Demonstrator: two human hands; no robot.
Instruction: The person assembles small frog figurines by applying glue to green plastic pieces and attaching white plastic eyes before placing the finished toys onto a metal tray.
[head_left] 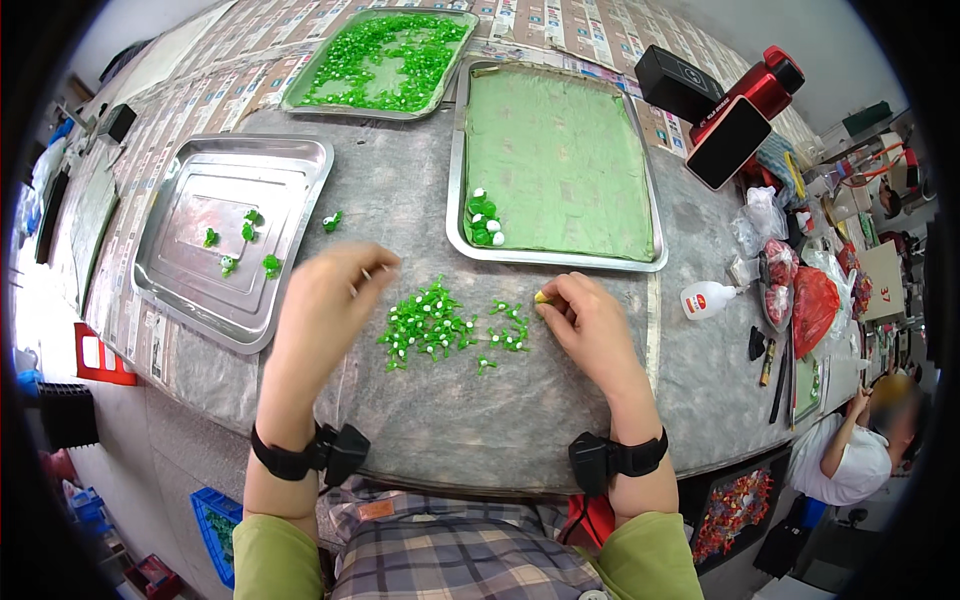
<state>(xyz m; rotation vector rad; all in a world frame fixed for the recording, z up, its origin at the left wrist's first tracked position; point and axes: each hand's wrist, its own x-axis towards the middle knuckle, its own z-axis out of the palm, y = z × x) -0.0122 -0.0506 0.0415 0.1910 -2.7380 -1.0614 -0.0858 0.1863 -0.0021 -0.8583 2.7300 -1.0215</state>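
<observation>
A pile of small green plastic figures with white spots (428, 322) lies on the grey tabletop between my hands, and a smaller cluster of green pieces (508, 328) sits just right of it. My left hand (335, 295) hovers at the pile's upper left, fingers curved and apart, with nothing visible in them. Beside the small cluster, my right hand (585, 318) pinches a small yellow piece (542, 297) between thumb and forefinger; its full shape is hidden. A single green figure (332, 221) rests beyond my left hand.
At left, a metal tray (180, 270) holds several green figures. A green-lined tray (560, 262) has green and white pieces in its near left corner. Another tray (292, 103) behind is full of green pieces. A white bottle (706, 299), phone (728, 143) and red flask (765, 85) stand right.
</observation>
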